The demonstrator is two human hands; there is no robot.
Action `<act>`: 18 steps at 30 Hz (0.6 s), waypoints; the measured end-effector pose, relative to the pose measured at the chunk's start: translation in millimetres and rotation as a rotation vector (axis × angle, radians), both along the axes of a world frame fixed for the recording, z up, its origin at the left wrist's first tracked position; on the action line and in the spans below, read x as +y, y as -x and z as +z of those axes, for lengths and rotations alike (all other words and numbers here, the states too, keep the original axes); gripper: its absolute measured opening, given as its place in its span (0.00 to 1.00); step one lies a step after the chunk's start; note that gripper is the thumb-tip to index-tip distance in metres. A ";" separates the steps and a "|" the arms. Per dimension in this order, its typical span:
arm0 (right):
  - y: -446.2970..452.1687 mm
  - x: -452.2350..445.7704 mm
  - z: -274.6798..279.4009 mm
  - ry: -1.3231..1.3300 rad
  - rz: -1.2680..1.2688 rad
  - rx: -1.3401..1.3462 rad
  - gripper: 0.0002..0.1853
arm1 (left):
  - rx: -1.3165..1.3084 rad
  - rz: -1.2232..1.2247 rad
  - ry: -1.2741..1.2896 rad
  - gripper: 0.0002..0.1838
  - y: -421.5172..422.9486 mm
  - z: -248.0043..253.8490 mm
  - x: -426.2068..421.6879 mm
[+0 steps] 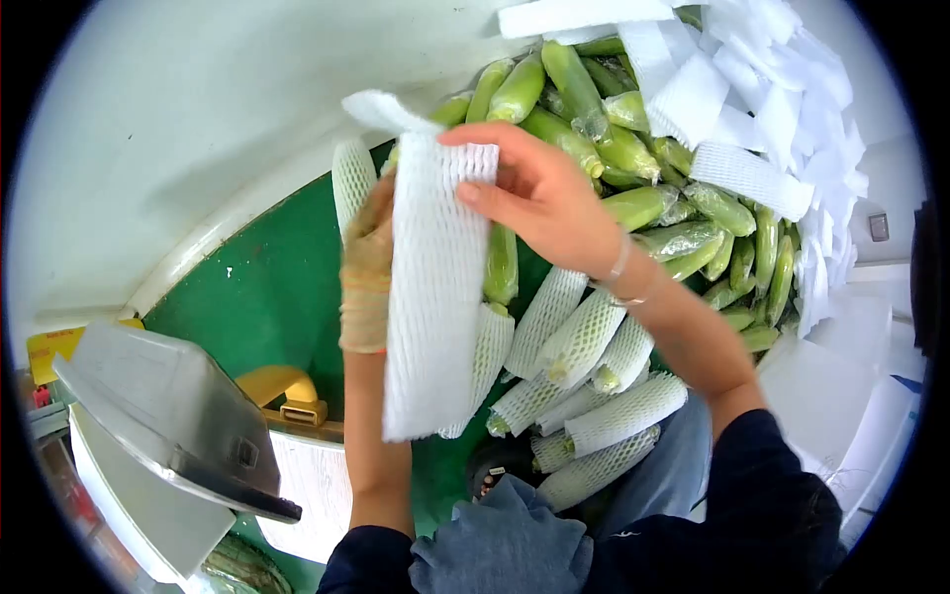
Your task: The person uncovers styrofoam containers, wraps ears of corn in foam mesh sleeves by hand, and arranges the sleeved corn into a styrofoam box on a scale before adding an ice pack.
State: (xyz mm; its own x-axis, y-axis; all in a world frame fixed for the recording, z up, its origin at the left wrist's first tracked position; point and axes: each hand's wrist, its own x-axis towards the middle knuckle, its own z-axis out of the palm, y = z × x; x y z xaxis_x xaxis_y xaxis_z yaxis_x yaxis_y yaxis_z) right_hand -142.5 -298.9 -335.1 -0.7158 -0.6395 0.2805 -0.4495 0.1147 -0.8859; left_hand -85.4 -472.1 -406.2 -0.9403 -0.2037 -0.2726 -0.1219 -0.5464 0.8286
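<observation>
A flat white foam net sleeve (435,297) hangs lengthwise in front of me. My right hand (544,193) pinches its upper end between thumb and fingers. My left hand (368,267), in a tan glove, is behind the sleeve's left edge; its fingers are mostly hidden. Right beside the sleeve, a green corn cob (502,265) shows below my right hand. Several cobs in white foam nets (584,342) lie under my right forearm. One more netted cob (353,183) is left of my gloved hand.
Film-wrapped green cobs (623,148) are heaped at the upper right, with loose white foam sleeves (782,89) over and beside them. A grey metal container (188,406) and a yellow handle (282,386) stand at the lower left, on the green surface (247,287).
</observation>
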 end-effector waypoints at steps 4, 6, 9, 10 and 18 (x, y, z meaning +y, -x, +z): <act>-7.8 3.1 -60.0 0.344 -0.164 -0.845 0.16 | 0.093 -0.021 -0.089 0.18 -0.1 -27.7 56.8; -11.6 10.9 -74.1 0.391 -0.219 -0.934 0.16 | 0.107 -0.185 -0.272 0.18 3.9 -51.1 53.8; -5.0 27.4 -99.3 0.197 -0.214 -0.771 0.15 | 0.147 -0.212 -0.434 0.11 6.5 -56.4 55.5; 1.5 30.4 -109.0 0.253 -0.237 -0.715 0.15 | 0.178 -0.157 -0.425 0.09 14.6 -54.8 60.5; 55.9 31.4 -133.1 0.543 -0.451 -1.094 0.12 | -0.138 0.107 0.877 0.11 107.0 -151.3 60.4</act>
State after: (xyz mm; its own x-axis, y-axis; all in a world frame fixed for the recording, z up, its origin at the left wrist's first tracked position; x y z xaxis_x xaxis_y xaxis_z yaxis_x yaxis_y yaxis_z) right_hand -198.4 -267.5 -468.2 -0.8571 -0.2736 -0.4365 0.5147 -0.4210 -0.7469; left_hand -192.4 -411.6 -557.5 -0.8749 -0.4766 -0.0864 -0.2358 0.2632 0.9355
